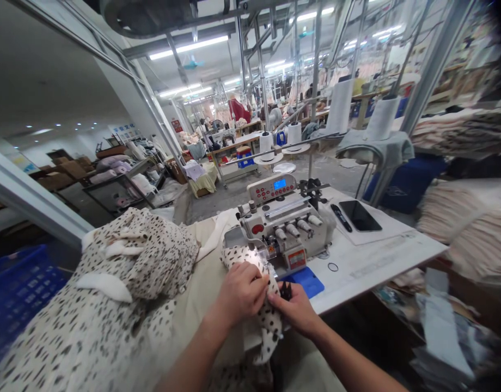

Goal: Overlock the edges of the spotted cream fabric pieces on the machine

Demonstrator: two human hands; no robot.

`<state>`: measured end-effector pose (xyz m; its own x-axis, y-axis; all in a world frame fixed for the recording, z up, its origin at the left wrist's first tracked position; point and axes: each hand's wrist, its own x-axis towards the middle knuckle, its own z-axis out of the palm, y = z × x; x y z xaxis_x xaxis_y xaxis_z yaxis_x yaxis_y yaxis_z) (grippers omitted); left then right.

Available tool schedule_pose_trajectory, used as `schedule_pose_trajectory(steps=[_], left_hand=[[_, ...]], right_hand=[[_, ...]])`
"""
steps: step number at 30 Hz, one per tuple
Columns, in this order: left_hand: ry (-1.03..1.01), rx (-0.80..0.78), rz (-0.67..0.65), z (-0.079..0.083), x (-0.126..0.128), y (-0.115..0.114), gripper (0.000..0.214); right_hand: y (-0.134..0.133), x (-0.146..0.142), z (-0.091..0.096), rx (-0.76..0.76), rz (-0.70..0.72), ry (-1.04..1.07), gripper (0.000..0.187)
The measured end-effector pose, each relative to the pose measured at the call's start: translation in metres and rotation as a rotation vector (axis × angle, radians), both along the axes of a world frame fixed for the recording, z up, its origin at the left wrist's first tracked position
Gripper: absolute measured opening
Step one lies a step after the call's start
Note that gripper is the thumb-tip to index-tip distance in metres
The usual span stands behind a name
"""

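Note:
Both hands are at the front of an overlock sewing machine (279, 223), where a lamp lights the needle area. My left hand (243, 289) is closed on a cream fabric piece with dark spots (270, 324), pressing it close to the presser foot. Just to the right, my right hand (297, 311) pinches the edge of the same fabric between thumb and fingers. A small black object (286, 291) shows at its fingers; its kind is hard to make out. The fabric's lower end hangs over the table's front edge.
A large heap of spotted fabric (152, 256) lies to the left, beside a blue crate (22, 294). On the tabletop (368, 267) lie a phone (360, 215) and a black pen-like item (341, 218). Thread cones (340, 106) stand behind; scraps fill a box (446, 321) at right.

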<state>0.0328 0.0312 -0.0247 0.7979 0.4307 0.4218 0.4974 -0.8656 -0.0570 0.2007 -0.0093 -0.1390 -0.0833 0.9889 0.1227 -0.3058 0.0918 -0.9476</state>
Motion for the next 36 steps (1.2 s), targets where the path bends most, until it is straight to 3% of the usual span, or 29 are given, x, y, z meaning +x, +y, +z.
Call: schedule_pose_trajectory(steps=[21,27,33,36], left_hand=[[-0.047,-0.01,-0.008,-0.0034,0.0007,0.0018,0.015],[-0.042,-0.003,0.013,-0.0007,-0.0001,0.0014,0.013],[-0.159,-0.035,0.128,0.0018,-0.0001,-0.0006,0.011],[-0.224,-0.109,0.062,-0.0004,0.001,-0.0029,0.011]], right_hand=[[-0.0007,-0.0023,0.0047,-0.003,-0.005,-0.003,0.036],[-0.0005,-0.0038,0.0065,-0.012,-0.044,-0.105,0.036],[-0.0014,-0.005,0.0089,0.045,0.008,-0.165,0.031],[-0.0025,-0.0045,0.0108,0.083,0.029,-0.189,0.031]])
